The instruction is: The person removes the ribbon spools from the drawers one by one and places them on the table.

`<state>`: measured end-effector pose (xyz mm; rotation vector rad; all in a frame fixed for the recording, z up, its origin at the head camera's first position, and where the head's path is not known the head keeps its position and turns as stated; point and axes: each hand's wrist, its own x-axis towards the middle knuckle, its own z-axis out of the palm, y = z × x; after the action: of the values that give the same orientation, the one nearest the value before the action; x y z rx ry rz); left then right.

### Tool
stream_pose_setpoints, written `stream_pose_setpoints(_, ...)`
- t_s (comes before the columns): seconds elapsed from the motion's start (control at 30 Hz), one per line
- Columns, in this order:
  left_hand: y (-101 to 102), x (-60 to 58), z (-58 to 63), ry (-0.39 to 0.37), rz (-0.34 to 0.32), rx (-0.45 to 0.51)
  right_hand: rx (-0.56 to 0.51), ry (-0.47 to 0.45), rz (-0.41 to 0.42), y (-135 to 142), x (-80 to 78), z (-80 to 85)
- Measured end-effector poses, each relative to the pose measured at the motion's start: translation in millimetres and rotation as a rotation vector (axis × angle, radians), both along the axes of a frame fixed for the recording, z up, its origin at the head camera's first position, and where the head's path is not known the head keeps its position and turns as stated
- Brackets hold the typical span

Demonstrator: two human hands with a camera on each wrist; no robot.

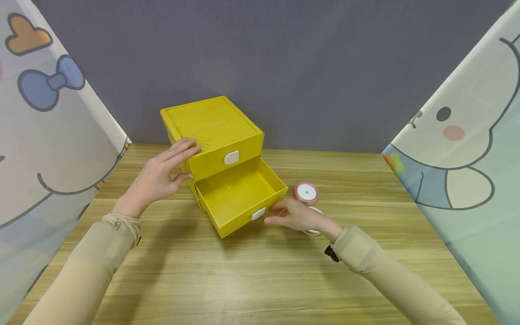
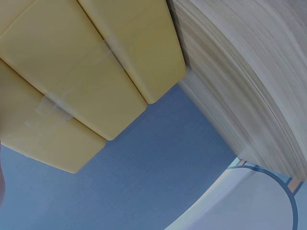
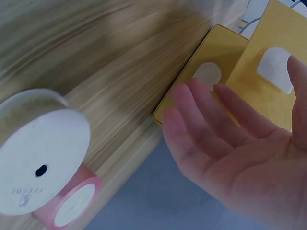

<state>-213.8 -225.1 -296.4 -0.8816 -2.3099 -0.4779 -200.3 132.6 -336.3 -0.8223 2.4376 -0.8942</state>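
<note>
A yellow drawer cabinet (image 1: 215, 122) stands on the table with its middle drawer (image 1: 235, 192) pulled out; nothing shows inside it. My left hand (image 1: 160, 169) rests on the cabinet's upper left edge, fingers laid on the top and thumb by the side. Just right of the drawer's white handle (image 1: 258, 213) is my right hand (image 1: 296, 215), holding nothing. In the right wrist view its fingers are loosely bent, with the thumb close to the handle (image 3: 276, 69); whether it touches cannot be told. The left wrist view shows the cabinet's side (image 2: 72, 72) but hardly any hand.
A pink ribbon spool (image 1: 306, 193) lies right of the drawer. Beside it, partly hidden by my right hand, is a white spool (image 3: 48, 163). The wooden table (image 1: 243, 280) meets a grey back wall (image 1: 284, 67), with cartoon-printed cloths on both sides.
</note>
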Motion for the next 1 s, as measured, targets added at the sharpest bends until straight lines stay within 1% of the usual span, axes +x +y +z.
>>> stream_pose_setpoints(0.13,0.1,0.0,-1.1,-0.001,0.007,-0.002,-0.041,0.03,0.038,-6.7,-0.9,-1.9)
stream_pose_setpoints(0.23,0.1,-0.2,-1.5,0.0,0.007,-0.002,-0.081,0.043,0.044,-11.4,-0.3,-2.6)
stream_pose_setpoints(0.33,0.2,-0.5,-1.7,0.003,0.003,0.004,-0.102,0.047,0.02,-15.6,0.8,-3.4)
stream_pose_setpoints(0.53,0.2,-0.9,-2.1,0.002,-0.001,0.012,-0.073,0.05,-0.075,-20.8,1.7,-6.3)
stream_pose_setpoints(0.7,0.1,-0.9,-2.3,-0.002,0.001,0.011,-0.089,0.068,-0.09,-23.6,2.4,-7.3)
stream_pose_setpoints(0.77,0.1,-1.0,-2.3,-0.003,0.003,0.009,-0.103,0.056,-0.092,-24.3,3.1,-7.3)
stream_pose_setpoints(0.87,0.1,-0.9,-2.3,-0.004,0.005,0.007,-0.131,0.006,-0.103,-25.6,4.5,-6.9)
stream_pose_setpoints(1.0,0.4,-0.9,-2.1,-0.007,0.006,0.007,-0.139,-0.066,-0.15,-27.3,5.9,-7.3)
